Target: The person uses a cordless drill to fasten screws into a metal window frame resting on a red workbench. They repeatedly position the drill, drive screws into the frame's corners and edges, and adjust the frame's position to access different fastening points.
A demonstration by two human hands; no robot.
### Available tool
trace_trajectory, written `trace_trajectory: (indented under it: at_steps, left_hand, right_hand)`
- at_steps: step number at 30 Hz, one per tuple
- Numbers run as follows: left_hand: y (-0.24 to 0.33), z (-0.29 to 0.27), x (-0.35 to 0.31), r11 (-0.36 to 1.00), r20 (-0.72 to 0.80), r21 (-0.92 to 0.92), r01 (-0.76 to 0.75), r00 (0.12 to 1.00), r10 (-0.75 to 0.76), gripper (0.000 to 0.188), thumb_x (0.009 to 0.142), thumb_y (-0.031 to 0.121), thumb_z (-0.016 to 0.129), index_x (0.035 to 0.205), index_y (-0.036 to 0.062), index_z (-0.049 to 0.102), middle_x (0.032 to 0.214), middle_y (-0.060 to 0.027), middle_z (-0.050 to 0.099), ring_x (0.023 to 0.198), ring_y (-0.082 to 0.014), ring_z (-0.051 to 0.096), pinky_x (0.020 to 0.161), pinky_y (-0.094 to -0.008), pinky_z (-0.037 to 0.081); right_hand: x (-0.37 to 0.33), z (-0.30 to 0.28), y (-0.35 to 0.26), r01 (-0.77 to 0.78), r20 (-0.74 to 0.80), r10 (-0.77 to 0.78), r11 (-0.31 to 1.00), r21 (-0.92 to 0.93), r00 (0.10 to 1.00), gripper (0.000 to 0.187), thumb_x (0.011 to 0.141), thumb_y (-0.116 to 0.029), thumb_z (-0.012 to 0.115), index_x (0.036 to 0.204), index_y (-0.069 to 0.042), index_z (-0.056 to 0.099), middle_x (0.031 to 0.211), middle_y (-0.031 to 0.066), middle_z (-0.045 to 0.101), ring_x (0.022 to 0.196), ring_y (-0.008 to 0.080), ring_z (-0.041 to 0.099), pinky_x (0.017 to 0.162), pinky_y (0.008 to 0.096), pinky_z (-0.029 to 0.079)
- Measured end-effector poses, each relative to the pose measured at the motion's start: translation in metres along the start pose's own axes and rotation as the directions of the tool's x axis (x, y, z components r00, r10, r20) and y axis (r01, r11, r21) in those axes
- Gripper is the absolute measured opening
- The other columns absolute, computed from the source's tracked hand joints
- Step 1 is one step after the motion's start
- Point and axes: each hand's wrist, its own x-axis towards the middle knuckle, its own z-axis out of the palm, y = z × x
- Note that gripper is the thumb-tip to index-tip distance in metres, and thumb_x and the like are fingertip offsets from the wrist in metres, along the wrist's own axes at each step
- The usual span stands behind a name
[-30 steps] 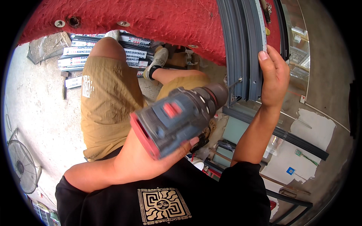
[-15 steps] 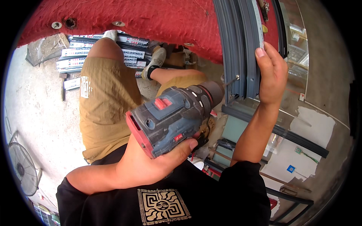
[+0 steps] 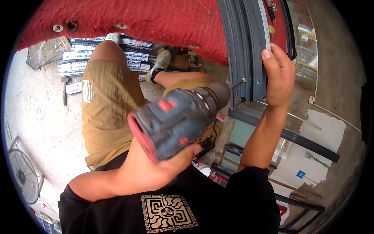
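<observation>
The red rough-textured wall (image 3: 156,23) fills the upper field from ten to one o'clock, with round metal fixings set in it. Below it, at eight o'clock, lies the pale concrete floor (image 3: 43,128), carrying a stack of long wrapped metal profiles (image 3: 97,58) at eleven o'clock and a grey standing fan (image 3: 23,175) at the eight o'clock rim.

The grey channelled aluminium frame section (image 3: 245,50) runs upright from twelve o'clock down toward centre, ending just above a dark horizontal frame rail (image 3: 288,134) at three o'clock.

The grey and red cordless drill (image 3: 175,117) sits at centre, its chuck pointing toward two o'clock. Its slim steel bit (image 3: 237,82) meets the left face of the frame section near that section's lower end.

The left hand (image 3: 156,167) is wrapped closed around the drill's grip from below, at six o'clock of the tool. The right hand (image 3: 278,76) is clasped on the frame section's right edge at two o'clock, fingers extended up along it, thumb side hidden behind the metal.

Judgement: the step in hand is drilling or driving into the frame's side wall. It is best done with the bit held square to the face, pressure steady along the tool's axis, and the bracing hand kept firm and clear of the bit's exit line. The drill body appears blurred, so its exact angle cannot be confirmed.
</observation>
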Motion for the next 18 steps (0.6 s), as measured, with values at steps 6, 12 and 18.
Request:
trace_trajectory:
  at_steps: [6, 12, 18]
  left_hand:
    - [0.0063, 0.0017, 0.0016, 0.962, 0.016, -0.223, 0.155, 0.988, -0.155, 0.036, 0.085, 0.004, 0.084, 0.119, -0.0007, 0.071, 0.112, -0.01, 0.07, 0.098, -0.0214, 0.066, 0.088, -0.0365, 0.054]
    - [0.0069, 0.0009, 0.0005, 0.968, 0.02, -0.206, 0.145, 0.989, -0.144, 0.035, 0.087, 0.002, 0.082, 0.12, -0.0005, 0.071, 0.109, -0.0085, 0.073, 0.1, -0.019, 0.068, 0.088, -0.0357, 0.055]
    - [0.0057, -0.0005, 0.0009, 0.948, 0.008, -0.304, 0.094, 0.995, -0.096, 0.031, 0.094, 0.007, 0.083, 0.121, -0.0023, 0.07, 0.108, -0.0084, 0.075, 0.095, -0.0159, 0.071, 0.085, -0.0326, 0.057]
  right_hand:
    - [-0.0001, 0.0031, -0.0025, -0.006, -0.03, 0.006, 1.0, 0.013, 1.0, 0.038, 0.104, -0.028, 0.068, 0.12, 0.006, 0.075, 0.09, -0.0001, 0.073, 0.081, 0.005, 0.059, 0.072, 0.024, 0.049]
    - [-0.0004, 0.003, -0.0011, -0.008, -0.033, 0.009, 1.0, 0.01, 0.999, 0.037, 0.104, -0.027, 0.068, 0.12, 0.007, 0.075, 0.09, -0.0003, 0.073, 0.08, 0.005, 0.059, 0.071, 0.024, 0.048]
    - [-0.0014, 0.0056, -0.0051, 0.005, -0.03, -0.003, 0.999, 0.054, 1.0, 0.036, 0.105, -0.025, 0.068, 0.119, 0.007, 0.074, 0.089, -0.0015, 0.072, 0.079, 0.0039, 0.057, 0.069, 0.0234, 0.047]
